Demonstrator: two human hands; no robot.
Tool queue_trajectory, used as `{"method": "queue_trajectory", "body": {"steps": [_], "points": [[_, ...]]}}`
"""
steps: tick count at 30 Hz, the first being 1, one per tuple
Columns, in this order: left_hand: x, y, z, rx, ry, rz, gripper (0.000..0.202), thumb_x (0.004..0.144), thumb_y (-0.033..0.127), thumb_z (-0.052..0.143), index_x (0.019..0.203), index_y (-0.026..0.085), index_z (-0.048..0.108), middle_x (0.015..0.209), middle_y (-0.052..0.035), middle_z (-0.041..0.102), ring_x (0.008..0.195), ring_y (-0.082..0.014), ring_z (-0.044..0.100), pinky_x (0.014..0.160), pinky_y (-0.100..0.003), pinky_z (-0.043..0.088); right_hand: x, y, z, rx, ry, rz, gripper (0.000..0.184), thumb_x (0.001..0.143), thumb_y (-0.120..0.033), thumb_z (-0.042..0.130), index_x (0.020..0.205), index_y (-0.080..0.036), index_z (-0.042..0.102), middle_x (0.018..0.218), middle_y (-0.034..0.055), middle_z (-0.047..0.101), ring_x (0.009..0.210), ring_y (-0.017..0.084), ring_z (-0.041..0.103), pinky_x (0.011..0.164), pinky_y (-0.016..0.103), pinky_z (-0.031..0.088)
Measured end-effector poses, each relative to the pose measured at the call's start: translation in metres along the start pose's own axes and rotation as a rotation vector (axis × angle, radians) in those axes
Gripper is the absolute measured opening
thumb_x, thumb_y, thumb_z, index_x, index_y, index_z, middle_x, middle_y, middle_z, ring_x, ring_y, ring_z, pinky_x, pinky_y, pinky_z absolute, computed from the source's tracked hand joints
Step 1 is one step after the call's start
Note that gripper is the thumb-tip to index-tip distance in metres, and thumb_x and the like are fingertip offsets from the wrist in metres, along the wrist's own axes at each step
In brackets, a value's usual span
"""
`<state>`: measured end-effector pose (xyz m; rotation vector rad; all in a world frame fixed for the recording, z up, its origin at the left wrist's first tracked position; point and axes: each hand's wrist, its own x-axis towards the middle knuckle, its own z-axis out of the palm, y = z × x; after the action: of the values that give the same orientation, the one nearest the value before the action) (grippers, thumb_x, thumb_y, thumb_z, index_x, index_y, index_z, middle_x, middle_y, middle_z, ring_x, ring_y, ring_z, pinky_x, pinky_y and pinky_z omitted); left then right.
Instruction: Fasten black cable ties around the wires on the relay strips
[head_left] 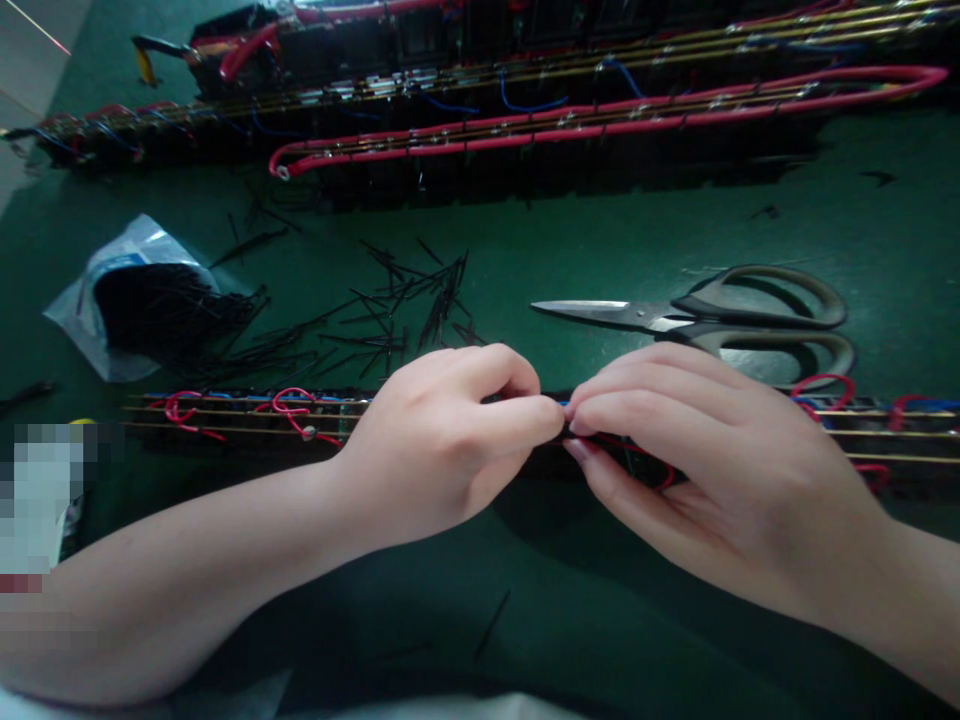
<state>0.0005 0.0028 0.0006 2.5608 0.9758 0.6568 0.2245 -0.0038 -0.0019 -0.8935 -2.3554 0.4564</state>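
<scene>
My left hand (450, 430) and my right hand (697, 450) meet fingertip to fingertip over a long wired strip (247, 425). Brass-coloured rods run along this strip, with red and blue wires looped on it. The left hand's thumb and forefinger are pinched together, and the right hand's fingertips are pressed close beside them. What lies between the fingers is too small and covered to make out. Just beyond the right hand lie scissors (660, 318) with dark handles, blades pointing left.
A clear plastic bag (142, 235) spills thin black cable ties (180, 310) at the left. More loose ties (397, 300) are scattered on the green tabletop (510, 250). Larger wired assemblies with a red cable (465, 145) stretch across the back. A pixelated patch (45, 490) covers something left.
</scene>
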Motion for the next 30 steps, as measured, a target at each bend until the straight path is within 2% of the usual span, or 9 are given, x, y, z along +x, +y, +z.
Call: {"method": "queue_trajectory", "body": {"steps": [14,30], "points": [[-0.0004,0.0006,-0.0011,-0.02,0.011,0.004,0.018,0.097,0.012,0.056,0.089,0.017,0.072,0.093,-0.0055,0.071,0.081,-0.0138,0.066,0.068,-0.025,0.052,0.0005,-0.0001,0.0008,-0.005,-0.006,0.008,0.011,0.092,-0.013,0.058,0.094,-0.024,0.061,0.09,0.0052,0.073,0.084,0.024,0.068,0.076,0.039,0.057],[0.0004,0.0008,-0.0005,-0.109,0.024,-0.033,0.013,0.097,0.014,0.059,0.101,0.014,0.071,0.096,-0.0058,0.071,0.085,-0.0155,0.067,0.073,-0.027,0.054,-0.0017,0.0019,0.0036,-0.011,0.016,-0.027,0.008,0.093,-0.011,0.061,0.094,-0.019,0.062,0.09,0.006,0.072,0.086,0.022,0.067,0.078,0.038,0.056]]}}
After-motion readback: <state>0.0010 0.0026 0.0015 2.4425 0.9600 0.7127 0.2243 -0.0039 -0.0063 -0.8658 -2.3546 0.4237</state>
